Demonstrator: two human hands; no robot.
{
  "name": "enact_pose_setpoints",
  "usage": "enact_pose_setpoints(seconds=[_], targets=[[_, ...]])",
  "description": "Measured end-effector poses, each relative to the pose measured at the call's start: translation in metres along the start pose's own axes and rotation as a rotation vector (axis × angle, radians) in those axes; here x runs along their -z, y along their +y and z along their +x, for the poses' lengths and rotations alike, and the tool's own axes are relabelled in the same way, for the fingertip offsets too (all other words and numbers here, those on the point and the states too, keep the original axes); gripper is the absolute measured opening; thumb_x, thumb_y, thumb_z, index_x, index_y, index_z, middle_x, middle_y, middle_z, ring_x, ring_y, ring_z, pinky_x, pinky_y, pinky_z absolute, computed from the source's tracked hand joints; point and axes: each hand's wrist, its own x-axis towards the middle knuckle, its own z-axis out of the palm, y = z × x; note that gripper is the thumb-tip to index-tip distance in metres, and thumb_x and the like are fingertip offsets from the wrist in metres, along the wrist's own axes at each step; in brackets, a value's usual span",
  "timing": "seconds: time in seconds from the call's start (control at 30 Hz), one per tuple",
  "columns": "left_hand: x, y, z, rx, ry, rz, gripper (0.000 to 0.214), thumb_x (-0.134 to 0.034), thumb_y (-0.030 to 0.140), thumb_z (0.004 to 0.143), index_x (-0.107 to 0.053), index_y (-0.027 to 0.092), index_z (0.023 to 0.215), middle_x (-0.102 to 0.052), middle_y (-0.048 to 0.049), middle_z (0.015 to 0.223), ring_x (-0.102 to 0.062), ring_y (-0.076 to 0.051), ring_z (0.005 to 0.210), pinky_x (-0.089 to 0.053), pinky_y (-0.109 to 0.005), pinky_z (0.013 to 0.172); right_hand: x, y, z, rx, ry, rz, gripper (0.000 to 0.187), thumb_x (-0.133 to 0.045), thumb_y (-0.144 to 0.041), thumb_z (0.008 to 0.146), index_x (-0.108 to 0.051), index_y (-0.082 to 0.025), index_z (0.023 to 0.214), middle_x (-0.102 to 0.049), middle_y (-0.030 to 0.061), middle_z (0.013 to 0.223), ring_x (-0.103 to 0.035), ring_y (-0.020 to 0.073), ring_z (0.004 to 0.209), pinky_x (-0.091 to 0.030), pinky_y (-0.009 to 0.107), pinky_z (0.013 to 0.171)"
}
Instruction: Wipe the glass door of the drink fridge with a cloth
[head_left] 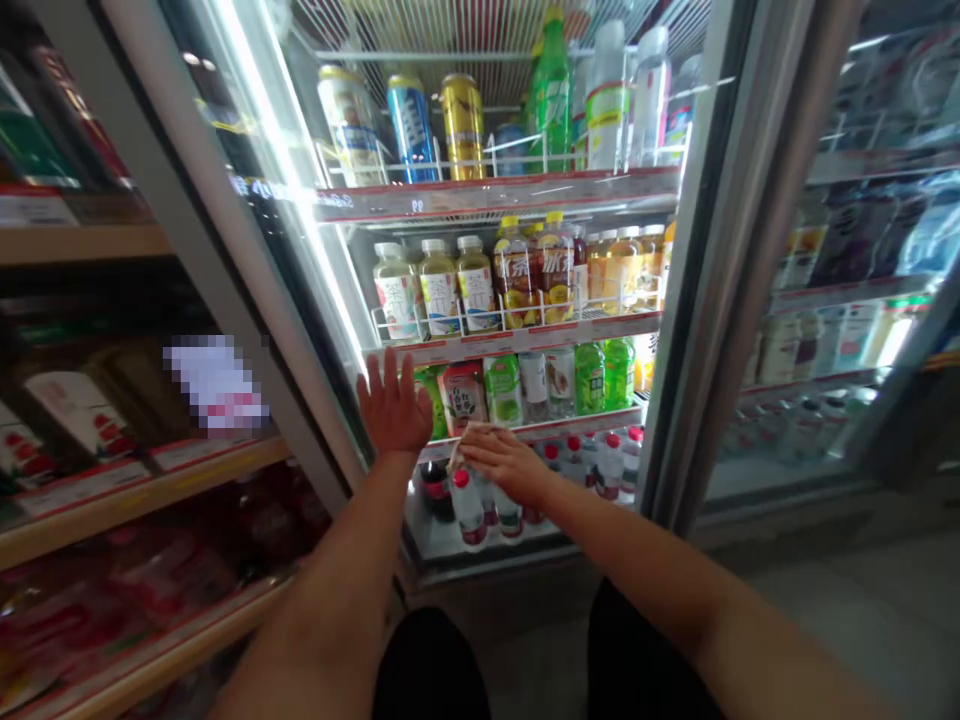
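Note:
My left hand (391, 405) is raised with its fingers spread, at the left end of the shelf edge below the tea bottles (437, 290). Nothing is in it. Whether its palm touches the shelf or the frame, I cannot tell. To its right, my right hand (510, 465) has its fingers over a pale, thin cloth (472, 435), at the front edge of the lower shelf (555, 430). Just beneath that hand stand clear water bottles with red caps (468, 510). Behind the hands is a row of green drinks (502, 390) and a red drink (461, 395).
Cans (461, 125) and a green bottle (553, 90) stand on the fridge's upper shelf. A metal door frame (742, 260) runs along the right. Wooden shelves (150, 480) with packaged goods are on the left. My dark-clothed knees (431, 665) are below.

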Motion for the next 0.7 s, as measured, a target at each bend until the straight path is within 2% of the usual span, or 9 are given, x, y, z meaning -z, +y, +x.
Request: enact_pose_setpoints(seconds=[0.1,0.2,0.27,0.43,0.5,0.6,0.7], targets=[[-0.001,-0.001,0.0,-0.008,0.001,-0.01,0.059,-0.044,0.037,0.1,-0.042,0.018,0.155,-0.033,-0.0136,0.162,-0.008,-0.029,0.156,-0.005,-0.056,0.126,0.009,0.009,-0.008,-0.041,0.014,-0.008,0.037,-0.047,-0.014,0.102,-0.062,-0.013,0.136,-0.057,0.0081,0.148,-0.037,0.0204,0.15,-0.039,0.042,0.121],[-0.002,-0.001,0.0,0.005,-0.012,-0.031,0.06,-0.045,0.037,0.099,-0.04,0.018,0.156,-0.032,-0.0134,0.163,-0.007,-0.03,0.156,-0.003,-0.056,0.126,0.024,0.022,-0.015,-0.242,0.117,-0.057,0.049,-0.041,-0.008,0.1,-0.052,-0.014,0.147,-0.049,0.0099,0.154,-0.025,0.0202,0.155,-0.033,0.047,0.125],[-0.002,-0.001,0.0,0.011,-0.018,-0.035,0.061,-0.045,0.037,0.099,-0.04,0.018,0.157,-0.031,-0.0133,0.163,-0.007,-0.03,0.156,-0.003,-0.056,0.127,0.031,0.028,-0.026,-0.327,0.18,-0.107,0.051,-0.041,-0.006,0.099,-0.049,-0.015,0.149,-0.049,0.0105,0.155,-0.024,0.0206,0.155,-0.032,0.047,0.126],[-0.002,-0.001,-0.001,-0.018,-0.019,0.027,0.061,-0.043,0.036,0.1,-0.038,0.016,0.157,-0.027,-0.0147,0.164,-0.005,-0.03,0.156,-0.005,-0.057,0.126,0.043,0.039,-0.054,-0.215,0.074,-0.09,0.05,-0.042,-0.007,0.1,-0.051,-0.019,0.148,-0.054,0.0076,0.151,-0.031,0.0209,0.153,-0.037,0.047,0.124],[-0.002,-0.002,-0.001,-0.034,-0.012,0.045,0.06,-0.042,0.038,0.101,-0.037,0.016,0.157,-0.028,-0.0147,0.164,-0.005,-0.029,0.156,-0.006,-0.058,0.126,0.053,0.05,-0.054,-0.221,0.142,-0.085,0.048,-0.043,-0.007,0.1,-0.053,-0.018,0.146,-0.055,0.0086,0.149,-0.033,0.0209,0.152,-0.037,0.049,0.124],[-0.003,-0.003,-0.001,-0.04,-0.006,0.051,0.06,-0.042,0.04,0.102,-0.037,0.016,0.157,-0.029,-0.0145,0.164,-0.005,-0.029,0.156,-0.006,-0.057,0.126,0.065,0.066,-0.053,-0.314,0.312,-0.109,0.05,-0.046,-0.009,0.1,-0.052,-0.021,0.148,-0.057,0.0085,0.147,-0.035,0.0203,0.151,-0.036,0.051,0.125],[-0.003,-0.002,-0.001,-0.027,-0.012,0.041,0.059,-0.04,0.041,0.103,-0.037,0.016,0.156,-0.027,-0.0137,0.165,-0.005,-0.029,0.156,-0.005,-0.057,0.126,0.065,0.071,-0.065,-0.401,0.372,-0.137,0.051,-0.048,-0.012,0.101,-0.047,-0.025,0.151,-0.057,0.0079,0.147,-0.037,0.0206,0.15,-0.038,0.053,0.124]])
